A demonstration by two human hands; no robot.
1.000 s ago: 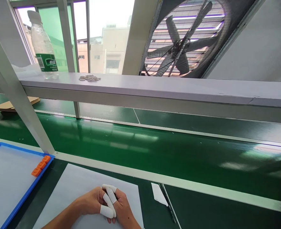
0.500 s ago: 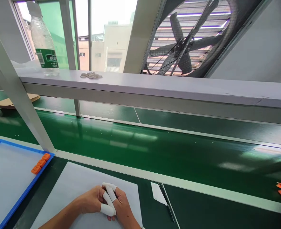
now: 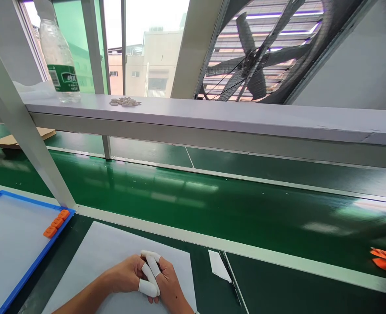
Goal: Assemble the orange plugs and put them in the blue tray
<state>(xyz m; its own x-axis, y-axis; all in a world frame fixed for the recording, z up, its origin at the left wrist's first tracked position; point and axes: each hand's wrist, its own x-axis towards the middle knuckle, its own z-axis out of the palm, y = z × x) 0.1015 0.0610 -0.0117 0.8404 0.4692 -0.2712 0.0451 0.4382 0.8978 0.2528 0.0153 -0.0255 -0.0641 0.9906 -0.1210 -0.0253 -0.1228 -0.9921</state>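
Observation:
My left hand (image 3: pixel 127 272) and my right hand (image 3: pixel 170 279) are clasped together over a white sheet (image 3: pixel 91 257) on the dark green bench. White finger cots (image 3: pixel 149 287) cover several fingertips. The fingers of both hands are curled and pressed against each other, and nothing shows between them. The palms are hidden. To the left lies a blue-rimmed tray (image 3: pixel 32 270) with a white base, where several orange pieces (image 3: pixel 56 223) sit in a row along its right edge.
A green conveyor belt (image 3: pixel 180 192) runs beyond the bench, with orange pieces (image 3: pixel 384 258) at far right. A torn white scrap (image 3: pixel 219 266) lies right of the sheet. Above, a shelf (image 3: pixel 212 113) carries a plastic bottle (image 3: pixel 62 65) and small pale pieces (image 3: pixel 125 101). A slanted post (image 3: pixel 25 117) stands left.
The orange pieces on the belt at far right have shifted a little to the left. My hands stay clasped in the same place. The view has tilted very slightly.

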